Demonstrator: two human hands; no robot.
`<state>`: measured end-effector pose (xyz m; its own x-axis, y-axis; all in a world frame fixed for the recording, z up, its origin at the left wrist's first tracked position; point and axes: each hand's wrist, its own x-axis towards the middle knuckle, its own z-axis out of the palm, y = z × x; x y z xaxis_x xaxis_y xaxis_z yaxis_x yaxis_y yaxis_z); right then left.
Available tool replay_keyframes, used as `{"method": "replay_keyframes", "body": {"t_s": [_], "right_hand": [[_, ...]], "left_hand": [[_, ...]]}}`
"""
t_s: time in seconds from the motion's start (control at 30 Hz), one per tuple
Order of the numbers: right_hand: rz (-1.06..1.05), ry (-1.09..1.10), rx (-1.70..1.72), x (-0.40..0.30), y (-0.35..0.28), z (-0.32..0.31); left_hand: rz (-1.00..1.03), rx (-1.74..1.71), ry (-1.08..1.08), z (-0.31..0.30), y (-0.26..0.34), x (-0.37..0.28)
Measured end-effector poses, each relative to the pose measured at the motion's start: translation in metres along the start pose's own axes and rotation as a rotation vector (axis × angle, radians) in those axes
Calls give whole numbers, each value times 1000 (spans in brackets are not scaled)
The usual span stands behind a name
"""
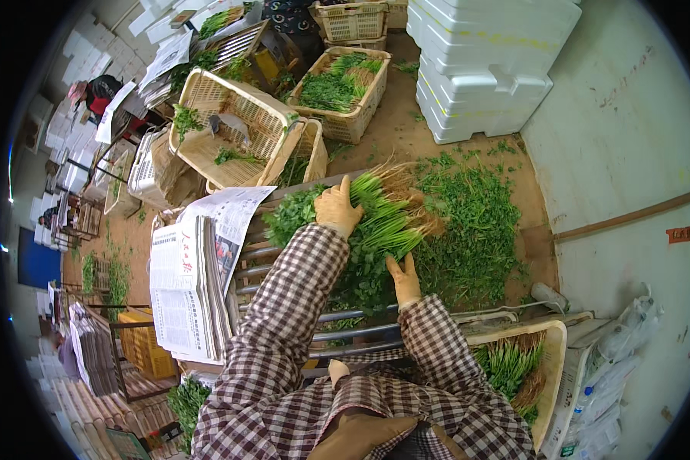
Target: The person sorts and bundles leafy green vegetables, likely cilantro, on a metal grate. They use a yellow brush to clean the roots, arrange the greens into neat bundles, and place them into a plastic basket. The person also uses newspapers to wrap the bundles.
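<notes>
A bunch of leafy herbs with pale roots [385, 213], apparently coriander, lies over a rack of metal bars [356, 334] in front of me. Its roots point to the far right. My left hand [338, 207] is bent over the top of the bunch, thumb and fingers around the leaves and stalks. At its near edge, my right hand [405, 280] touches the greens with thumb and forefinger apart; leaves hide part of its fingertips. A stack of folded newspapers [178, 287] sits just left of the rack.
Loose greens [471, 230] cover the floor to the right. Beyond stand a tilted plastic crate [224, 164], a crate of greens [348, 123] and stacked white foam boxes [489, 63]. Another crate [556, 356] holds rooted herbs at my right. A person [100, 95] bends at the far left.
</notes>
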<state>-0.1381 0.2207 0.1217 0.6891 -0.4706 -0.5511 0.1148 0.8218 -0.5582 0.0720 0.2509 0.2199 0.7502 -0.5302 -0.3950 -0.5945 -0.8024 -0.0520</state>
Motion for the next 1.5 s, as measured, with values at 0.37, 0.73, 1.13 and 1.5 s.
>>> {"method": "replay_keyframes", "body": {"t_s": [0.37,0.73,1.13,1.5], "right_hand": [[96,-95,-1105,-17,-56,15],[277,-6,-204,211,-60,-84],[173,-561,955,255,-129,-61],[-141,411,917,138,-244,-202]], "left_hand": [[-49,40,308,34,24,5],[40,-11,450,61,22,2],[12,-62,384,62,17,5],[-55,-21,277,55,16,-1]]}}
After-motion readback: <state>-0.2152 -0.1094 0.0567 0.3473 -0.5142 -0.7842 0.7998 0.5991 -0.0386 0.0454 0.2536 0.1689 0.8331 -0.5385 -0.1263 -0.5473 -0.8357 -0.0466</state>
